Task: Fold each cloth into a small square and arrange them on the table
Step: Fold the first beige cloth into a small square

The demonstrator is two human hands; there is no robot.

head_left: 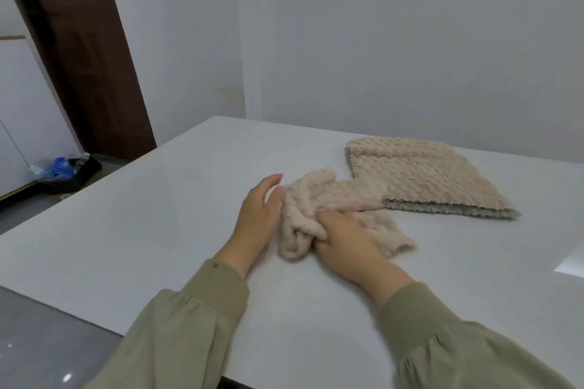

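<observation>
Crumpled cloth (319, 196) sits mid-frame on the white counter (142, 215). Left hand (259, 215) has straight fingers resting against its left edge. Right hand (344, 240) has its fingers curled into the bunched fabric, gripping it. Folded cloth (426, 177) lies right of centre, touching the crumpled one.

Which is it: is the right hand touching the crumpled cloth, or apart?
Touching. The head view shows the right hand with fingers curled into the crumpled cloth, holding a bunch of it.
</observation>
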